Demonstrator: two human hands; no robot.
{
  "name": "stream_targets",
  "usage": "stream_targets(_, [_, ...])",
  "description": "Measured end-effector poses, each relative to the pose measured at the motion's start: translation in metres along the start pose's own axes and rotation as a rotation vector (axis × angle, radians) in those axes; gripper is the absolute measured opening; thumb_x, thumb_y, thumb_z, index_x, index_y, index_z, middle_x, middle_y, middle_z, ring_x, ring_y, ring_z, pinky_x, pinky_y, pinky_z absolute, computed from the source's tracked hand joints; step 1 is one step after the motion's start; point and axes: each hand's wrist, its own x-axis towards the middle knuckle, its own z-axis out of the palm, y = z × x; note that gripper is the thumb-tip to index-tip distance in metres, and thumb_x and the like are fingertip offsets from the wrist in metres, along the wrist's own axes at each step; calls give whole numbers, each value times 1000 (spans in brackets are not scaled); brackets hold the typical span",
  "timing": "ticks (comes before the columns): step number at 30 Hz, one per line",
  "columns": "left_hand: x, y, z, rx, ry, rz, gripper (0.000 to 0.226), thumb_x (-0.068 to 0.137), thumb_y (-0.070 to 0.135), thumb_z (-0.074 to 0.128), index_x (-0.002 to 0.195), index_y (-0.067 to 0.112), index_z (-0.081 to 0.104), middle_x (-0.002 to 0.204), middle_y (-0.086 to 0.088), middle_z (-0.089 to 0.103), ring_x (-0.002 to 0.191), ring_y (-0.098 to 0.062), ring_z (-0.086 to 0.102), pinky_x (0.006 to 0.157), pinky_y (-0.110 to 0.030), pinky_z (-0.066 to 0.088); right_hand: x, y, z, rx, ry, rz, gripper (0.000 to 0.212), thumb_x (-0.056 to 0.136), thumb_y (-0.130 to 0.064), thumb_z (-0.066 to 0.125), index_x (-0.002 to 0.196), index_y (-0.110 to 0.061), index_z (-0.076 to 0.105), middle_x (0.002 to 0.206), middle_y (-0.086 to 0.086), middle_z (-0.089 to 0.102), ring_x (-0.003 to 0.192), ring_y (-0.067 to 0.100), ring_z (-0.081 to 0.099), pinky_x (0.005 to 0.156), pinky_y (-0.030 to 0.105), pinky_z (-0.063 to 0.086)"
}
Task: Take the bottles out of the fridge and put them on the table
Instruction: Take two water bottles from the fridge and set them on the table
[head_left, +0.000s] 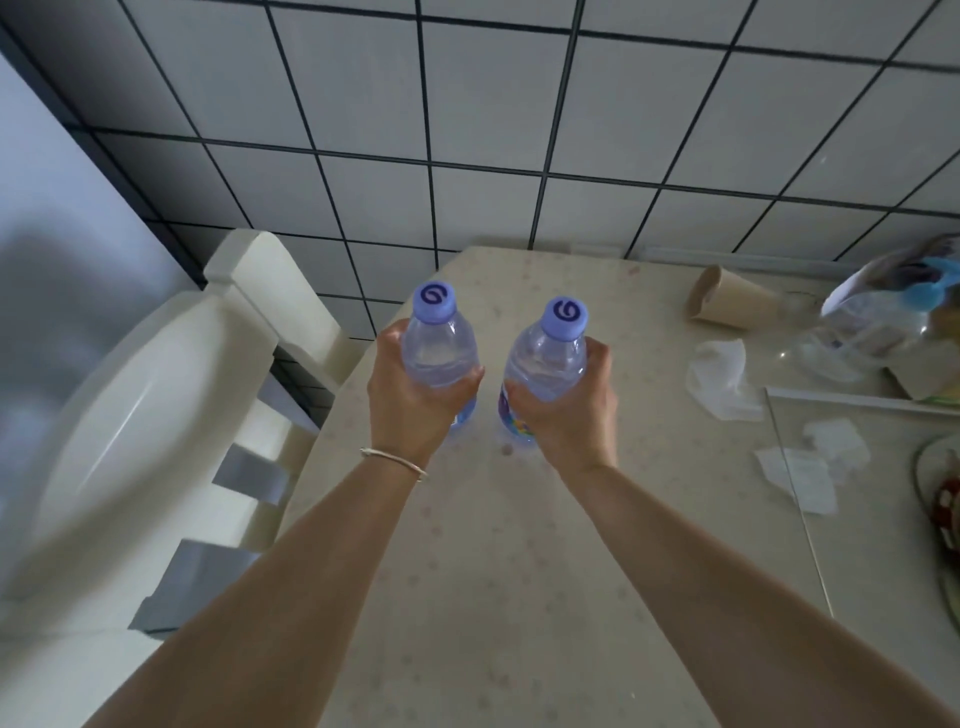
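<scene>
Two clear plastic water bottles with purple caps stand upright side by side over the beige table (493, 571). My left hand (410, 400) is wrapped around the left bottle (439, 343). My right hand (566, 410) grips the right bottle (550, 353). The bottles' bases are near or on the tabletop; my hands hide the contact. The fridge is not in view.
A cream chair (156, 415) stands against the table's left edge. On the right lie a tipped paper cup (727, 299), crumpled tissues (722, 379), a clear plastic container (872, 322), paper scraps (810, 467) and a plate's rim (935, 519). A tiled wall (519, 130) rises behind.
</scene>
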Motion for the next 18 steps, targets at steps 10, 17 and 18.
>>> stream_targets(10, [-1,-13,3,-63,-24,-29,61,54,48,77,90,3,56,79,-9,59,67,-16,55,61,-28,46,-3,5,3,-2,-10,-3,64,68,-25,80,117,-21,39,98,-10,54,84,8,56,60,11,39])
stream_targets(17, [-4,-6,-6,-31,-52,-37,66,53,36,86,107,13,55,97,0,61,86,-10,63,71,-18,52,-9,4,0,-20,-41,9,69,68,-29,80,121,-25,36,108,-8,55,86,9,57,50,9,39])
stream_targets(18, [-4,-7,-7,-25,-69,-43,67,54,35,87,107,11,55,97,1,59,85,-9,62,70,-13,49,-10,4,-2,-25,-54,15,70,68,-29,80,122,-25,36,110,-7,55,84,6,56,47,9,40])
